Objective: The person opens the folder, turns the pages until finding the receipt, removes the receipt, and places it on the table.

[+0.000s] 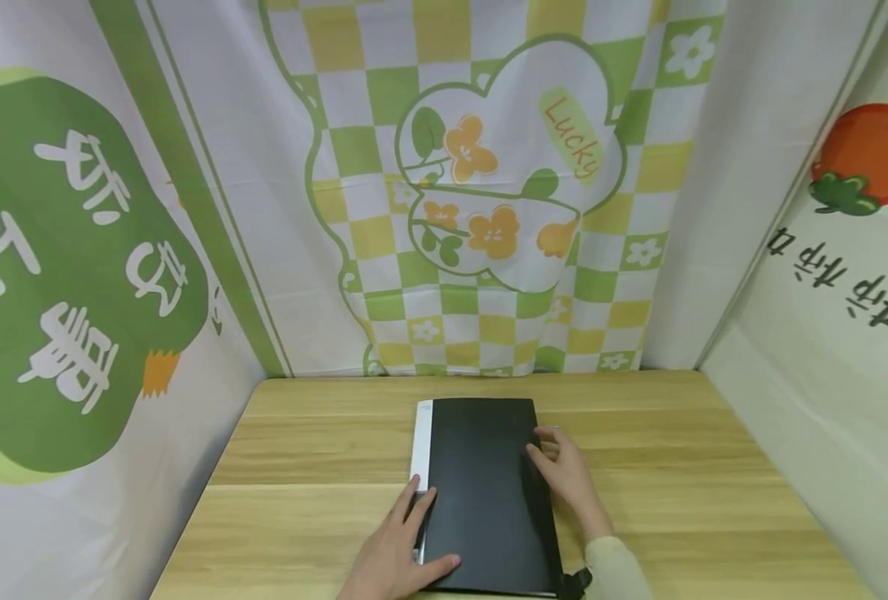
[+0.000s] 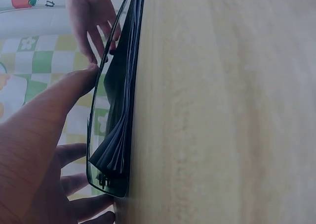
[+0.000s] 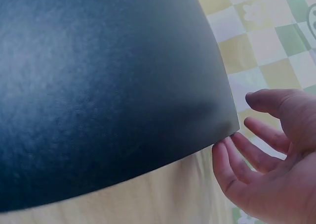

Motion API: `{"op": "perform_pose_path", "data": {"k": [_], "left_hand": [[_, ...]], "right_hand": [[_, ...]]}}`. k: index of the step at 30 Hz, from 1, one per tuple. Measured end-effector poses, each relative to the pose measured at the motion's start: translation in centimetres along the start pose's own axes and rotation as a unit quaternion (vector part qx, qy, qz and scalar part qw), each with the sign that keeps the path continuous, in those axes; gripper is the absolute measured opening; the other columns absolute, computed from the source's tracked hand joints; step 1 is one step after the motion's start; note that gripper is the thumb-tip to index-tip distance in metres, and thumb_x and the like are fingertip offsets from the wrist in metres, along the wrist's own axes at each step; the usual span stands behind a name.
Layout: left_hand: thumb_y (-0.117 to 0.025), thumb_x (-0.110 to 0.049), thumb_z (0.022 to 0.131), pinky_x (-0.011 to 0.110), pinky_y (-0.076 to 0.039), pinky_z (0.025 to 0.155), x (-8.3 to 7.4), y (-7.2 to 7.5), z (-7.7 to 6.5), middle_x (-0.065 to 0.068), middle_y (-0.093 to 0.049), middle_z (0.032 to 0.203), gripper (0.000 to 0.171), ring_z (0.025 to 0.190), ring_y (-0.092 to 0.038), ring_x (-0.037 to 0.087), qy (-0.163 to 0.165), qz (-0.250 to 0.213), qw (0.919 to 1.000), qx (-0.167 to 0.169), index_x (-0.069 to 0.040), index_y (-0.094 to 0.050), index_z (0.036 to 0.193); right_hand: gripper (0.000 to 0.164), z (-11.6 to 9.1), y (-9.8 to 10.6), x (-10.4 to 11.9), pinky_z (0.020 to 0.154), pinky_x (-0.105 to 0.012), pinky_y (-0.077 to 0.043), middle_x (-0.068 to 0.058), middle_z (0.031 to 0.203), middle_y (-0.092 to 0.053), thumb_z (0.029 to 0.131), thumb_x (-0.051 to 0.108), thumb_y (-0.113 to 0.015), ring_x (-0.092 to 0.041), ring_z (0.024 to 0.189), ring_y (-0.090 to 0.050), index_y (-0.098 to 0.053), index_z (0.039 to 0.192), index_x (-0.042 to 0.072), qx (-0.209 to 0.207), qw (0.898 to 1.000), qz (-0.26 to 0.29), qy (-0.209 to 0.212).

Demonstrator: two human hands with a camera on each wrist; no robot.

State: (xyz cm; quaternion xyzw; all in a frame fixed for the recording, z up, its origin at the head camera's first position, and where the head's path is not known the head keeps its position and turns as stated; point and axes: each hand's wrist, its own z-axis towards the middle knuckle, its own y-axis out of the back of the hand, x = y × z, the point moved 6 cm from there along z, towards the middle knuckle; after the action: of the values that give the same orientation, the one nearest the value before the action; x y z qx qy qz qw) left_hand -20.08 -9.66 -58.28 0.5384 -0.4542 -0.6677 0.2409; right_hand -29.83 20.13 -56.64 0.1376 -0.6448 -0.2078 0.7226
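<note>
A black folder (image 1: 484,500) with a white strip (image 1: 420,446) down its left side lies on the table. My left hand (image 1: 391,554) rests on its lower left part, fingers spread along the spine and thumb on the front cover. In the left wrist view the cover bows up above a stack of dark pages (image 2: 121,135), leaving a gap at the right side. My right hand (image 1: 567,475) is at the folder's right edge, upper half. The right wrist view shows its fingertips (image 3: 222,145) right at the cover's corner, with the thumb apart from it.
The wood-grain table (image 1: 301,450) ends at a checkered curtain (image 1: 376,233) behind. Printed cloth walls stand on the left (image 1: 76,267) and right (image 1: 826,400). A black strap (image 1: 574,583) is near my right wrist, beside the folder's lower right corner.
</note>
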Motion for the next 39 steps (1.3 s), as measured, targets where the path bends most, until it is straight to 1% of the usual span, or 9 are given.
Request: {"op": "perform_pose_path", "data": {"k": [4, 7, 11, 14, 19, 24, 31, 34, 39], "left_hand": [[-0.065, -0.08, 0.088, 0.055, -0.06, 0.085, 0.0, -0.2, 0.0, 0.011, -0.022, 0.174, 0.102, 0.136, -0.057, 0.039, 0.003, -0.004, 1.0, 0.003, -0.02, -0.037, 0.165], [-0.064, -0.08, 0.087, 0.057, -0.059, 0.087, -0.1, -0.2, 0.1, 0.01, -0.023, 0.174, 0.102, 0.135, -0.057, 0.04, 0.006, -0.006, 1.0, -0.001, -0.02, -0.038, 0.165], [-0.062, -0.083, 0.087, 0.06, -0.058, 0.091, 0.0, -0.2, 0.4, 0.01, -0.023, 0.174, 0.103, 0.138, -0.055, 0.041, 0.018, -0.007, 0.9998, -0.001, -0.022, -0.038, 0.166], [-0.059, -0.086, 0.086, 0.065, -0.053, 0.099, 0.1, -0.2, 0.6, 0.011, -0.023, 0.174, 0.104, 0.141, -0.05, 0.046, 0.029, -0.009, 0.9995, 0.004, -0.022, -0.037, 0.166], [-0.057, -0.086, 0.087, 0.071, -0.041, 0.11, 0.0, 0.0, 0.9, 0.014, -0.023, 0.173, 0.105, 0.142, -0.047, 0.05, 0.026, -0.006, 0.9996, -0.006, -0.02, -0.039, 0.165], [-0.056, -0.084, 0.089, 0.069, -0.033, 0.118, -0.5, 0.3, 1.0, 0.012, -0.024, 0.173, 0.099, 0.151, -0.038, 0.044, 0.006, -0.008, 0.9997, -0.022, -0.023, -0.038, 0.166], [-0.053, -0.083, 0.092, 0.072, -0.036, 0.114, -1.5, 0.5, 1.3, 0.004, -0.02, 0.175, 0.091, 0.153, -0.033, 0.048, -0.009, -0.037, 0.9988, -0.03, -0.038, -0.029, 0.168], [-0.053, -0.08, 0.094, 0.072, -0.036, 0.113, -2.0, 0.8, 1.5, 0.004, -0.019, 0.176, 0.087, 0.153, -0.033, 0.045, -0.024, -0.056, 0.9973, -0.04, -0.041, -0.026, 0.168], [-0.053, -0.076, 0.098, 0.071, -0.043, 0.109, -2.9, 1.5, 2.0, 0.004, -0.019, 0.176, 0.083, 0.151, -0.038, 0.042, -0.057, -0.063, 0.9944, -0.063, -0.044, -0.022, 0.168]], "right_hand": [[0.04, -0.1, 0.5, 0.6, 0.098, -0.049, -0.057, -0.03, 0.137, -0.062, 0.102, 0.007, -0.07, -0.046, 0.119, -0.066, -0.059, 0.138, -0.008, 0.0, 0.999, 0.03, -0.014], [0.041, -0.2, 1.1, 0.9, 0.092, -0.041, -0.058, -0.033, 0.137, -0.061, 0.105, 0.006, -0.064, -0.043, 0.118, -0.066, -0.055, 0.141, -0.011, 0.008, 0.997, 0.072, -0.038], [0.045, -0.6, 1.6, 1.4, 0.074, -0.031, -0.059, -0.037, 0.138, -0.059, 0.11, 0.006, -0.052, -0.033, 0.099, -0.07, -0.045, 0.15, -0.013, 0.038, 0.988, 0.13, -0.081], [0.048, -0.8, 1.9, 2.2, 0.072, -0.03, -0.06, -0.038, 0.141, -0.057, 0.111, 0.009, -0.049, -0.027, 0.095, -0.069, -0.042, 0.153, -0.012, 0.06, 0.983, 0.145, -0.09], [0.056, -1.5, 2.4, 4.0, 0.088, -0.043, -0.062, -0.034, 0.152, -0.05, 0.109, 0.022, -0.061, -0.041, 0.124, -0.065, -0.043, 0.159, 0.002, 0.09, 0.987, 0.119, -0.054], [0.058, -2.2, 2.5, 5.5, 0.105, -0.055, -0.053, -0.025, 0.16, -0.045, 0.107, 0.024, -0.066, -0.046, 0.143, -0.049, -0.044, 0.159, 0.012, 0.093, 0.991, 0.093, 0.037], [0.058, -2.9, 2.2, 6.6, 0.094, -0.033, -0.057, -0.024, 0.158, -0.048, 0.108, 0.022, -0.065, -0.045, 0.132, -0.059, -0.043, 0.161, 0.019, 0.096, 0.982, 0.142, 0.083], [0.056, -3.0, 1.9, 7.6, 0.094, -0.035, -0.057, -0.026, 0.155, -0.051, 0.109, 0.018, -0.062, -0.046, 0.132, -0.059, -0.042, 0.161, 0.016, 0.083, 0.978, 0.165, 0.095], [0.052, -3.5, 1.0, 9.0, 0.087, -0.032, -0.06, -0.033, 0.158, -0.044, 0.114, 0.016, -0.048, -0.031, 0.105, -0.072, -0.032, 0.163, 0.006, 0.101, 0.958, 0.249, 0.101]]}}
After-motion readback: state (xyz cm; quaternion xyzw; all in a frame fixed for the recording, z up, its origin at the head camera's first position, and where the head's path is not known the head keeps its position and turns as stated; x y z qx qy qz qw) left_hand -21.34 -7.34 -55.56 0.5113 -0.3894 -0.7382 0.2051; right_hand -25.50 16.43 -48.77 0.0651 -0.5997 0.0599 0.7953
